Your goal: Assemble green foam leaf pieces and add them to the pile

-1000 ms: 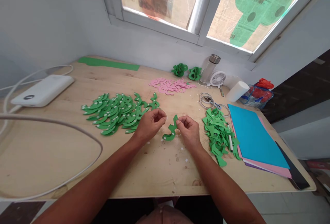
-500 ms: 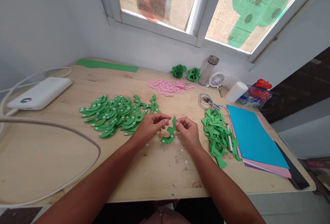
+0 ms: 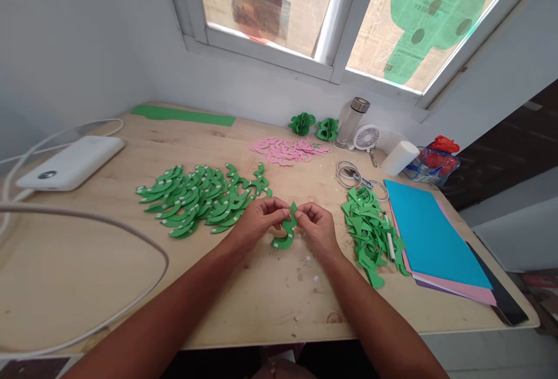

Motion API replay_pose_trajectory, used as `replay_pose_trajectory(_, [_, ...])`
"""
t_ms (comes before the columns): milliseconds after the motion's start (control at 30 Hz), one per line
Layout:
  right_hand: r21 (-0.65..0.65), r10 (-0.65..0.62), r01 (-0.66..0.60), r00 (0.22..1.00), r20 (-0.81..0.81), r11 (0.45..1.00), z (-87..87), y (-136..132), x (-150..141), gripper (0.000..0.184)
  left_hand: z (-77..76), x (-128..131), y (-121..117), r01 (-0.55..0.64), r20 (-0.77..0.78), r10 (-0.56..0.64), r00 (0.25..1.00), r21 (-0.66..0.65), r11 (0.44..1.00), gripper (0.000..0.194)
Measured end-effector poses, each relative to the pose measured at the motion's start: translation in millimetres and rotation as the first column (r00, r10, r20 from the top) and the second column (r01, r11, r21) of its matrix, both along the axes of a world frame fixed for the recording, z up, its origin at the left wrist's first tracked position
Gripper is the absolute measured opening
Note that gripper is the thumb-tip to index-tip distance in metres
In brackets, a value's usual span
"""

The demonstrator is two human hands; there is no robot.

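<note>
A wavy green paper cutout with small white squares on it is held upright over the table between my hands. My left hand pinches its upper left edge, thumb and forefinger closed. On the other side, my right hand grips the pointed tip, also in a pinch. Left of my hands lies a heap of similar green cutouts, many bearing white squares. A pile of green paper scraps lies to the right, with a white pen on it.
Pink cutouts and two green paper balls sit at the back. Nearby stand a bottle and a small fan. Blue paper tops a stack at right. A power bank and looping cable occupy the left.
My left hand has moved right and closed on the upper part of the green cutout. My right hand keeps its pinch at the tip. The view has tilted slightly.
</note>
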State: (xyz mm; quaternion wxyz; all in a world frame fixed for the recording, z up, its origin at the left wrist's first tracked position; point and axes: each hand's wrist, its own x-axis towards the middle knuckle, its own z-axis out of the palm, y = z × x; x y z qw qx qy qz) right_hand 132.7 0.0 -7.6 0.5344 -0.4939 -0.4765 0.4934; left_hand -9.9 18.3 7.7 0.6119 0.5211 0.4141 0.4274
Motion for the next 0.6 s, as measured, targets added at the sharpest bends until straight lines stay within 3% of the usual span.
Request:
replay_pose_trajectory(433, [0.0, 0.01, -0.01, 0.999, -0.03, 1.0, -0.7, -0.4, -2.7, 0.015, -4.6, 0.5, 0.0, -0.001, 0.02, 0.002, 1.0, -0.028, 1.0, 0.014])
replay_pose_trajectory(600, [-0.004, 0.012, -0.013, 0.999, -0.052, 1.0, -2.1, 1.0, 0.1, 0.015, -5.2, -0.9, -1.1, 0.041, 0.11, -0.032, 0.993, -0.083, 0.996, 0.013])
